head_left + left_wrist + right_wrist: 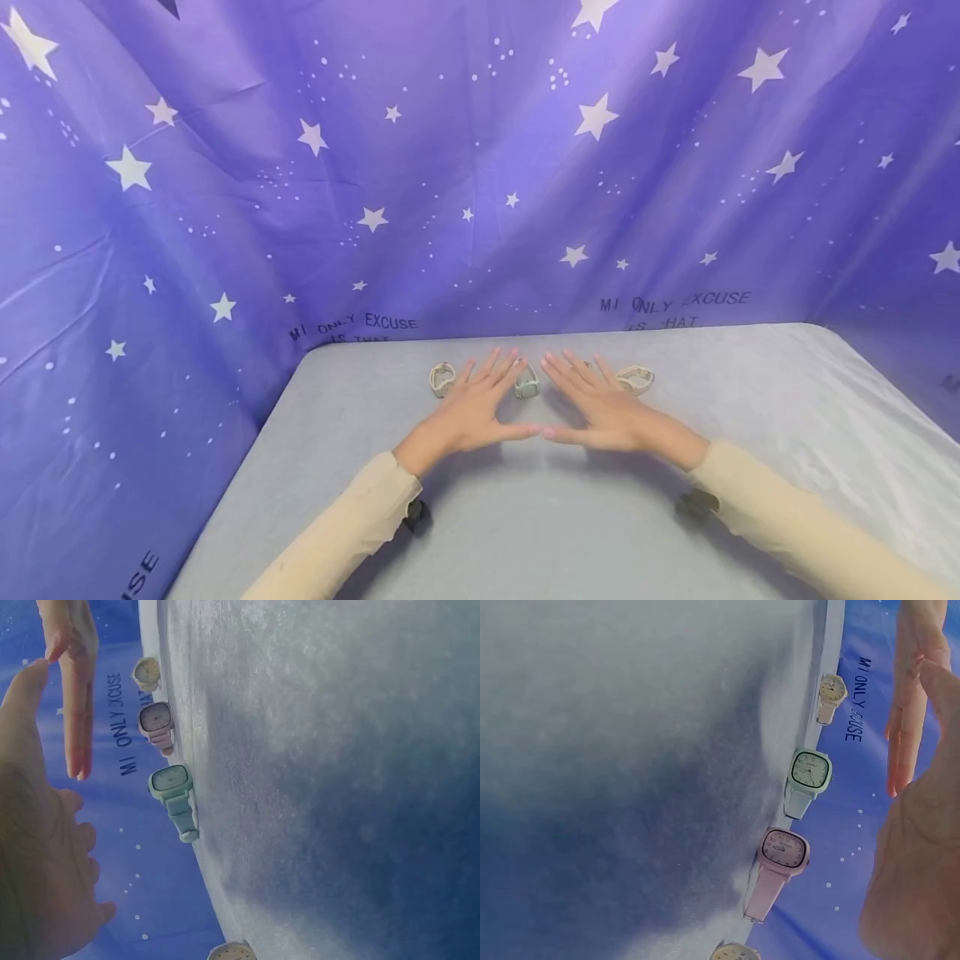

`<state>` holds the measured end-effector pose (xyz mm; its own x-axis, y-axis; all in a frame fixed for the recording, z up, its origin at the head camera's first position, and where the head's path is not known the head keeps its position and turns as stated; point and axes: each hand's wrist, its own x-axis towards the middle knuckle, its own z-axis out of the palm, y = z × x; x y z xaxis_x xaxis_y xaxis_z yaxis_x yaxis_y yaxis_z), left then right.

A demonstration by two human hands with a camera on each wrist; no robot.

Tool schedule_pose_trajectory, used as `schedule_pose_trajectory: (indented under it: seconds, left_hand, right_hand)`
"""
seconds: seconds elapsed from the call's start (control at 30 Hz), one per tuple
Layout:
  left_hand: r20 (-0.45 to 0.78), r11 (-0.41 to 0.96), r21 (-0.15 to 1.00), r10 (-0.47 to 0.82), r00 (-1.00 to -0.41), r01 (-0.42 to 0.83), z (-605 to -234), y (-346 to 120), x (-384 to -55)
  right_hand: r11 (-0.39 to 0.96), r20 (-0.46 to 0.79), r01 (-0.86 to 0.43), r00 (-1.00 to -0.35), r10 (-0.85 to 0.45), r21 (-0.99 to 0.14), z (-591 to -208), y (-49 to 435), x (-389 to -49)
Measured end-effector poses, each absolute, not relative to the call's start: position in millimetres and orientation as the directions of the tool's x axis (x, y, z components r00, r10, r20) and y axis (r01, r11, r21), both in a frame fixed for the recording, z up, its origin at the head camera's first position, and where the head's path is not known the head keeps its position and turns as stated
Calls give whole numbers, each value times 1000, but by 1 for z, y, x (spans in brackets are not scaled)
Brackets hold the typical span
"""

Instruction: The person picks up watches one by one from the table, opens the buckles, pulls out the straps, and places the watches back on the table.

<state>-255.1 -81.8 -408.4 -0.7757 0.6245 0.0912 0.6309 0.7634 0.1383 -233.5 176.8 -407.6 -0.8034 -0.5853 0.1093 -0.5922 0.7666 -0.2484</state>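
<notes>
My left hand (474,408) and my right hand (606,410) are held over the table, fingers spread and straight, holding nothing. The thumb tips meet or nearly meet. Beyond them several wristwatches stand in a row. A cream watch (442,380) is left of the left fingers, and a mint-green watch (527,387) shows between the hands. Another cream watch (637,380) sits beside the right hand. A pink watch (784,849), mostly hidden by my right hand in the head view, stands between the green and right-hand cream ones. Both wrist views show square dials on the green and pink watches.
A pale grey cloth covers the table (540,525). Behind it and along the sides hangs a purple curtain (465,167) with white stars and printed lettering. Dark wrist devices (416,515) show below the beige sleeves (352,517).
</notes>
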Motion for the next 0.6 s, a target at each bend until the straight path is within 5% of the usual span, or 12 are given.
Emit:
schedule_pose_trajectory:
  seconds: [0.6]
  left_hand:
    - [69, 733, 88, 671, -738, 674, -412, -72, -247]
  right_hand:
    - [771, 174, -594, -804, -568, -229, -418, 189, -229]
